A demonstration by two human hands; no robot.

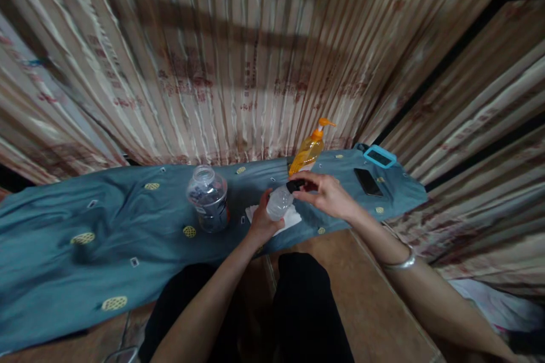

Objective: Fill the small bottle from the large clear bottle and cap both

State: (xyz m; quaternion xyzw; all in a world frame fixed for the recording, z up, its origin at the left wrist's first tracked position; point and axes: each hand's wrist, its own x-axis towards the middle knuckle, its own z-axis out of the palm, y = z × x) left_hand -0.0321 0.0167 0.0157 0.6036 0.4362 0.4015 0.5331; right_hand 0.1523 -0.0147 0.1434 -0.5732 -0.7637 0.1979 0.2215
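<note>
A small clear bottle (280,203) is tilted in front of me, with my left hand (263,221) wrapped around its body. At its upper right end, my right hand (326,195) grips the black pump top (293,185) between thumb and fingers. Whether the top is fully seated on the neck I cannot tell. Beneath the bottle lies a white tissue (292,218). Just behind my right hand is an orange pump bottle (309,153) with yellow liquid. To the left stands a large clear plastic jar (208,198) with an uncapped mouth.
All of this rests on a bench covered with teal cloth (145,221) with yellow pineapple prints. A dark phone (368,182) and a blue-framed device (380,156) lie at the right. Patterned curtains (238,68) hang behind. My knees are below the bench's front edge.
</note>
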